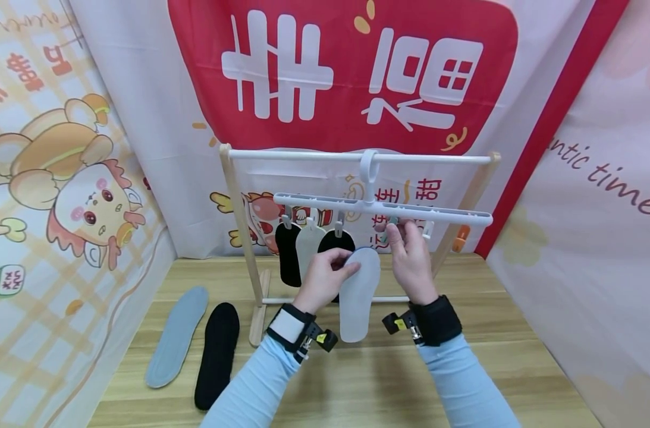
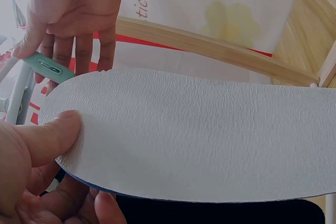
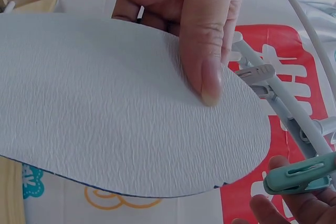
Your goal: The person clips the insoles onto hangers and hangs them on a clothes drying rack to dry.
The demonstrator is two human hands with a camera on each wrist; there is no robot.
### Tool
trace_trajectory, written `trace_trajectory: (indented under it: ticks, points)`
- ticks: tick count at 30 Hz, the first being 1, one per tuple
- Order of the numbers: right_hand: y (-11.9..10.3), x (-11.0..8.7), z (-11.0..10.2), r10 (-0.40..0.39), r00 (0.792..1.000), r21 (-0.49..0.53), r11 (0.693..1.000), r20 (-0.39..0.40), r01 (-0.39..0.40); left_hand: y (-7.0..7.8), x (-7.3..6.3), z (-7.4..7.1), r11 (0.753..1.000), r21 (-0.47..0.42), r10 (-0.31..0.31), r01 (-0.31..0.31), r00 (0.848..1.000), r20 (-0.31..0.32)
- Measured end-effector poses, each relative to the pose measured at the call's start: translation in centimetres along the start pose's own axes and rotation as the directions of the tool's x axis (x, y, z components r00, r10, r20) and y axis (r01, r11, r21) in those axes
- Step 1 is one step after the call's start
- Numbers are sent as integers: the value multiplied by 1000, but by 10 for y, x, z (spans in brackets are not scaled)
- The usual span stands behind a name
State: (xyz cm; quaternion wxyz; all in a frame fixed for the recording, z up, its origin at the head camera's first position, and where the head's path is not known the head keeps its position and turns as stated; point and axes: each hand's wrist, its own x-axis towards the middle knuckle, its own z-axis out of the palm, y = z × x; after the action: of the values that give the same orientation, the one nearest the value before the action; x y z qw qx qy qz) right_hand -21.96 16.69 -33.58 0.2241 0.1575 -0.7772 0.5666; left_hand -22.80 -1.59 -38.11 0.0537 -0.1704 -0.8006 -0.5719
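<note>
White insole (image 1: 357,294) pinched by left hand (image 1: 325,279) | right hand (image 1: 408,252) pinches green clip (image 3: 299,174), half hidden

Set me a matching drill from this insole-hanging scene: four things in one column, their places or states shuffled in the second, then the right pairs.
Things:
1. White insole
2. Green clip
3. Black insole on the floor
4. Hanger bar

Places or states:
A. Hooked over the rack's top rail
B. Lying flat beside a grey-blue insole
C. Pinched by the right hand
D. Held up by the left hand, thumb on its face

Pairs: 1-D, 2-C, 3-B, 4-A
</note>
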Motion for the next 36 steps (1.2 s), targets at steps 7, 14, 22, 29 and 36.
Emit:
trace_trajectory:
  ticks: [7,14,22,29,36]
  points:
    - [-1,0,4,-3,1000,-11,1000,-11,3,-2,3,0,1000,-1,17,-17,1000,5]
    - [-5,1,9,37,999,-29,999,-23,-38,0,6,0,1000,20,-8,8,1000,16]
    - [-17,2,12,35,999,-13,999,-23,-35,2,7,2,1000,7,-6,6,1000,23]
    - [-32,1,14,46,998,8,999,-34,-46,4,7,5,1000,-2,-6,7,999,34]
    - [-4,8,15,52,998,29,998,-37,-51,7,8,7,1000,-6,0,0,999,38]
